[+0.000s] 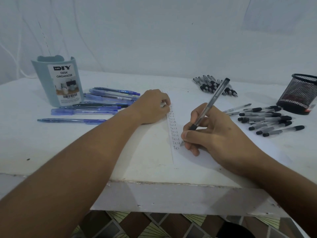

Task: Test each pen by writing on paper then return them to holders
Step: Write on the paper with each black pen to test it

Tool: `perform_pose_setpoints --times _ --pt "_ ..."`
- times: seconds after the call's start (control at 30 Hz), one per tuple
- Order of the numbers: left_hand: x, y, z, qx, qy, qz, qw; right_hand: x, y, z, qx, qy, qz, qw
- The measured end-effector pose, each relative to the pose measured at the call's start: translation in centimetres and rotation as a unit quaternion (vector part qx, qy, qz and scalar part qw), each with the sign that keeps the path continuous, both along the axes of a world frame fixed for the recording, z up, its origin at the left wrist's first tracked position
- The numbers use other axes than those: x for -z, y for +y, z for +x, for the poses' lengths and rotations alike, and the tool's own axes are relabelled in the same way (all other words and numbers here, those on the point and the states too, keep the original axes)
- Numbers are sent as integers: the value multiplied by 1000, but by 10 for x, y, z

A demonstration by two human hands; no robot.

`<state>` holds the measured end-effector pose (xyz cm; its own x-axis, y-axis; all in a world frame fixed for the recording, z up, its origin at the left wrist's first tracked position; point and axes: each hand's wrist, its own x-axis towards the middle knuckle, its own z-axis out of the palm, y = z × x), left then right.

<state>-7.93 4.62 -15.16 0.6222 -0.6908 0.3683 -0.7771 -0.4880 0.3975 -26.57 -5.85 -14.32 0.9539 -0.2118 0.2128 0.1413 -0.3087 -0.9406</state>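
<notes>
The right hand (214, 133) pinches a clear black-capped pen (208, 107) between thumb and curled fingers, tip down on the white paper (193, 158) at the foot of a column of "Test" words; the last word reads only "Tes". The pen's barrel leans up and away toward the far right. The left hand (152, 107) rests on the table (51, 152) with fingers curled loosely, its fingertips on the paper's left edge near the top of the column, holding nothing else.

The paper lies near the middle of the table, its left edge running from far to near, stopping short of the table's near edge. That near edge is chipped and steps down to a lower ledge.

On the far left stands a pale blue desk organizer (58, 83), with blue pens (96, 103) lying loose just to its right and in front of it. On the far right stands a black mesh holder (300, 95); black pens (267, 121) are scattered to its left and nearer, and another bundle of black pens (214, 86) lies farther back. Bare tabletop lies open at the near left, between the blue pens and the edge.
</notes>
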Motion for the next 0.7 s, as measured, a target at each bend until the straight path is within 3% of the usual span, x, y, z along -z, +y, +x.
perform_pose_setpoints --times 0.37,0.5,0.7 --pt "0 0 -1 -1 0 3 1000 0 0 3 1 11 8 1000" --pt "-2 1 0 -4 3 5 1000 -10 -8 9 -8 61 151 987" --pt "-1 1 0 -1 7 4 1000 -34 -29 34 71 59 231 969"
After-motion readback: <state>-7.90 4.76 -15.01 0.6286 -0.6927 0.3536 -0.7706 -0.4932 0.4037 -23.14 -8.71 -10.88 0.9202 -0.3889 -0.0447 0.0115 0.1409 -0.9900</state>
